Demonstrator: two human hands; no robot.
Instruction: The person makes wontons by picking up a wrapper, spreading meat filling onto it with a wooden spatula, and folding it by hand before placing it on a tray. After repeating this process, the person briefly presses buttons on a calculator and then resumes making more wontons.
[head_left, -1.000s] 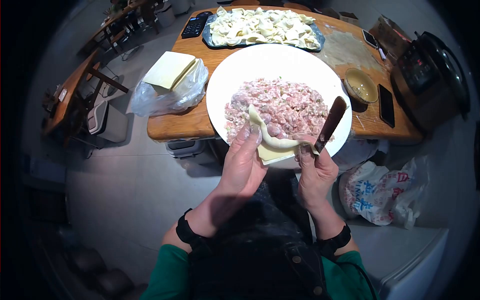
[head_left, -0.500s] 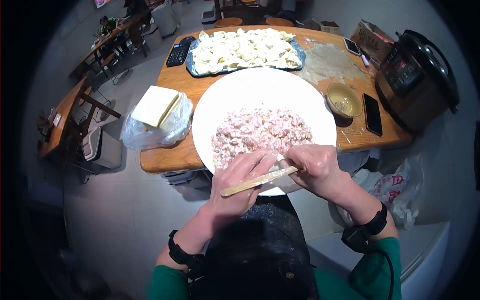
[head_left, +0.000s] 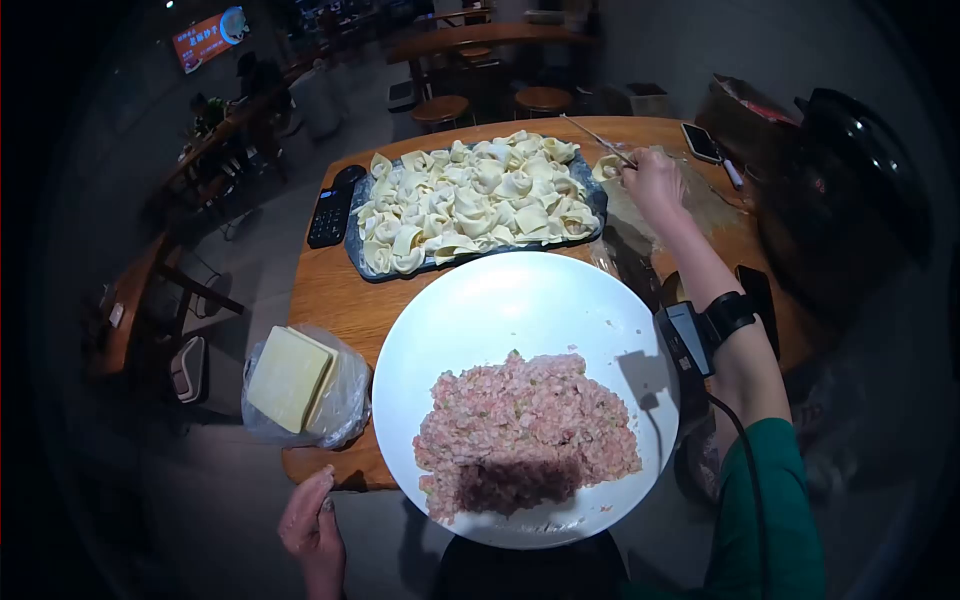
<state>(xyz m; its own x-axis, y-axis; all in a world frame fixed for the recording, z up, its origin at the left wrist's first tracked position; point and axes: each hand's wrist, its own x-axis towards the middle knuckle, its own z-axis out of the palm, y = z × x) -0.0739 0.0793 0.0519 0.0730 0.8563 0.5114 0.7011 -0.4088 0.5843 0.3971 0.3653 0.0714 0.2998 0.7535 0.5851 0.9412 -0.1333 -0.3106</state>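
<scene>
My right hand (head_left: pixel 655 187) reaches to the far right of the table, its fingers closed round a thin, flat wooden stick (head_left: pixel 598 138) that points up and left. Right at its fingertips is a folded wonton (head_left: pixel 606 168), just off the right end of a dark tray (head_left: pixel 362 262) heaped with wontons (head_left: pixel 470 200). My left hand (head_left: pixel 313 528) is low at the left, fingers loosely extended and holding nothing. Beyond it lies a stack of square wrappers (head_left: pixel 290 378) on a clear plastic bag (head_left: pixel 348 405). Pink minced filling (head_left: pixel 525 420) sits in a large white bowl (head_left: pixel 440 330) before me.
A black telephone (head_left: pixel 328 215) stands left of the tray. At the back right are a white-framed phone (head_left: pixel 700 142) and a white marker-like stick (head_left: pixel 733 174). A dark cooker (head_left: pixel 850 200) stands at the right edge. My right forearm partly covers a small bowl and a dark phone.
Both hands have parted from over the bowl: the right went forward and right with the stick, the left drew down and left. A wonton now shows beside the tray. My view has tilted up.
</scene>
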